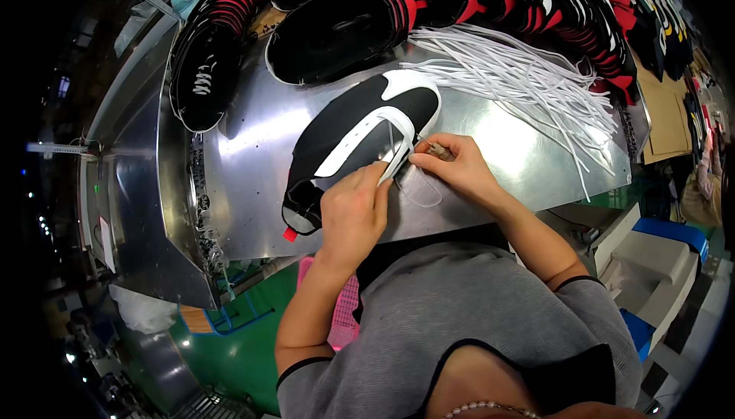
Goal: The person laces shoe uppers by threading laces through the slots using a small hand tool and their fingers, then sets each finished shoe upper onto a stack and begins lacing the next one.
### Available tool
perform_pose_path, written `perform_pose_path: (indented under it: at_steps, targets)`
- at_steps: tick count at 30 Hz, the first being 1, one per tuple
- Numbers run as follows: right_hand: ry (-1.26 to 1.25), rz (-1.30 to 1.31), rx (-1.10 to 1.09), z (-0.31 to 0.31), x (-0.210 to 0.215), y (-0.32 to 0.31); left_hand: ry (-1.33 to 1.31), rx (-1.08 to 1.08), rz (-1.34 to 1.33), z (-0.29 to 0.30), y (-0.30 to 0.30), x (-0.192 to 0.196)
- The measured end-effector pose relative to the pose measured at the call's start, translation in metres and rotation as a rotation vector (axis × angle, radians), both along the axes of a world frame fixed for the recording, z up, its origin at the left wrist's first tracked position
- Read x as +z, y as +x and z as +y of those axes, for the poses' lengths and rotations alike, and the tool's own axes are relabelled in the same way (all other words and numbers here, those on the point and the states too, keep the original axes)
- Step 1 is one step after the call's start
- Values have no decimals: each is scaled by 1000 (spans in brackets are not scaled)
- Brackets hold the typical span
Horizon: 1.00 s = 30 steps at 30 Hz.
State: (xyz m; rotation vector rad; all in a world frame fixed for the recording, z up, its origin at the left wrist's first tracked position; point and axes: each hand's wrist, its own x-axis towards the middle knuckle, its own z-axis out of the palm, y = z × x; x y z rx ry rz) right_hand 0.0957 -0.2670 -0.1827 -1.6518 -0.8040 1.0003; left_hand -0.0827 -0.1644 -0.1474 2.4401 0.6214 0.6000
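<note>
A black and white shoe upper [325,134] lies flat on the metal table in front of me, with a red tab at its near left end. My left hand [354,206] is closed on the near side of its white eyelet strip, fingers pinching the edge. Just to the right, my right hand [463,166] is closed on a small tool with a brown handle [439,151]. The tool's tip is at the strip's edge, too small to make out. A thin white lace or cord [423,205] loops below the fingers and crosses the shoe's opening.
A pile of white laces [509,74] spreads over the table's [249,182] back right. Nested black and red shoe uppers [329,36] line its far side, with another stack [203,78] at the left. A pink basket [346,312] sits below the near edge. Grey and blue bins [651,258] stand at right.
</note>
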Motion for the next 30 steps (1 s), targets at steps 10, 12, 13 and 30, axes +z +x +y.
perform_pose_path:
  at_steps: [10, 12, 13, 30]
  targets:
    - [-10, -154, 318, -31, 22, 1, -49, 212, -190, 26, -3, 33]
    - [81, -279, 380, -68, 19, 2, -97, 289, -270, 33, -10, 57]
    - [79, -278, 375, -88, 14, 4, -96, 287, -307, 33, -11, 71]
    - [243, -25, 24, -6, 21, 10, -111, -113, 187, 9, 0, 5]
